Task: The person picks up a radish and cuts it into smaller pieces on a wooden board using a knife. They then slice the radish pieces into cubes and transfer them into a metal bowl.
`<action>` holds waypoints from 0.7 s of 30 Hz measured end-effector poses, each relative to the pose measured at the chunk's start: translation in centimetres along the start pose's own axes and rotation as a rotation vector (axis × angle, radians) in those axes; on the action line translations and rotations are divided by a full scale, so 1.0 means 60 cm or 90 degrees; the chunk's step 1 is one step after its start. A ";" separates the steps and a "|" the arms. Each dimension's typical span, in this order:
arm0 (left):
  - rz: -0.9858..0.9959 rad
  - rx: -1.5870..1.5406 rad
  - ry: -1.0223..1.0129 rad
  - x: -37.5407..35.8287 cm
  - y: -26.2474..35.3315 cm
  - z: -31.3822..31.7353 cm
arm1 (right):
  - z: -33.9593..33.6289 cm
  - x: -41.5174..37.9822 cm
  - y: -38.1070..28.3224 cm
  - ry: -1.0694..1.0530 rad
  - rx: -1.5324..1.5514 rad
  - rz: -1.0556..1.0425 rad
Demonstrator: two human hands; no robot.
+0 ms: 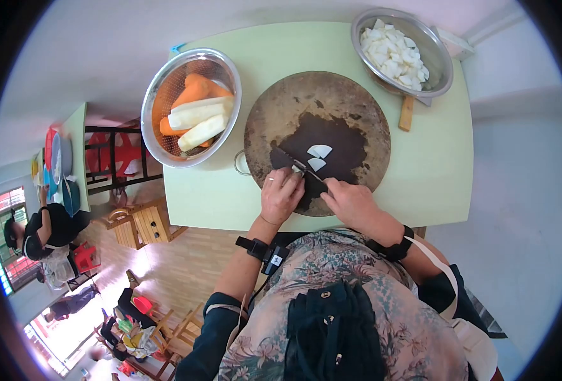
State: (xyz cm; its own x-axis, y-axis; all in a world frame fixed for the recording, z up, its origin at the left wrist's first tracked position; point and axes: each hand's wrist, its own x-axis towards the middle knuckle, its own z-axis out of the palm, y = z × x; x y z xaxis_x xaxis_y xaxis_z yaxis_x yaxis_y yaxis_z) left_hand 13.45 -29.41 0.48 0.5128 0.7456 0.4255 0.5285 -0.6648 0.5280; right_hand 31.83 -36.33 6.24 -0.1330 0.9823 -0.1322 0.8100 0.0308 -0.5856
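A round wooden cutting board (pixel 274 101) with a dark wet patch lies on the pale green table. My right hand (pixel 351 202) is closed on the handle of a knife (pixel 307 170), whose blade points up and left over the board. My left hand (pixel 281 193) has its fingers pressed together on a small white vegetable piece (pixel 297 168) beside the blade, partly hidden by the fingers. Just above and right of the knife lie a few cut white slices (pixel 320 151).
Left of the board, a metal colander (pixel 151 105) holds peeled white and orange vegetables. A metal bowl (pixel 443 60) of white pieces stands at the back right, with a wooden handle (pixel 406 114) beside it. Several people, chairs and stools are at the far left.
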 end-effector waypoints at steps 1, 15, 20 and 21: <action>-0.001 0.002 0.001 0.001 -0.001 -0.001 | -0.004 -0.002 0.002 -0.001 0.001 -0.003; 0.009 -0.010 0.023 0.004 0.001 -0.002 | -0.078 -0.060 -0.012 -0.098 0.005 -0.006; 0.011 -0.008 0.019 0.004 0.002 -0.002 | -0.076 -0.060 -0.012 -0.095 -0.003 -0.002; 0.012 -0.009 0.022 0.004 0.002 -0.002 | -0.075 -0.058 -0.011 -0.092 -0.008 -0.005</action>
State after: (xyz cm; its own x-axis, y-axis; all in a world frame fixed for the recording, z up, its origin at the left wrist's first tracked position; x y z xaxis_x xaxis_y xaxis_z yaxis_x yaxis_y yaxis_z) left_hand 13.57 -29.29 0.71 0.4989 0.7343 0.4604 0.5091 -0.6782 0.5299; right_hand 34.32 -38.97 10.71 -0.2195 0.9451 -0.2423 0.8158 0.0416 -0.5768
